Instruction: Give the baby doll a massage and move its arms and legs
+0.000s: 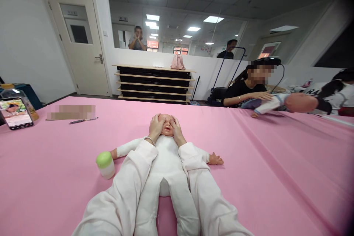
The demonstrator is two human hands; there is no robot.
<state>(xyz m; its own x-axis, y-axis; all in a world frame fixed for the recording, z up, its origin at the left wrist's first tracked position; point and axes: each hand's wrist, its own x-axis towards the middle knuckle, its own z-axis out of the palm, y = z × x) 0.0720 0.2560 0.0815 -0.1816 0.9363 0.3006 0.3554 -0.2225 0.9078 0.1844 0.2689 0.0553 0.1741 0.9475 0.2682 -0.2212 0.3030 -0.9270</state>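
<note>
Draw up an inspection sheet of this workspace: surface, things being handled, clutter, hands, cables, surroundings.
Surface: pink cloth, creased toward the right.
Things being handled: doll in white, lying face up, arms spread.
Clutter: green-lidded container by one doll arm; pen; phone, screen lit, in front of a bottle.
Hands: left hand and right hand cup the doll's head, thumbs over its eye area.
Cables: dark cord at a co-worker's headgear.
Surroundings: closed door, shelf unit, another doll.
</note>
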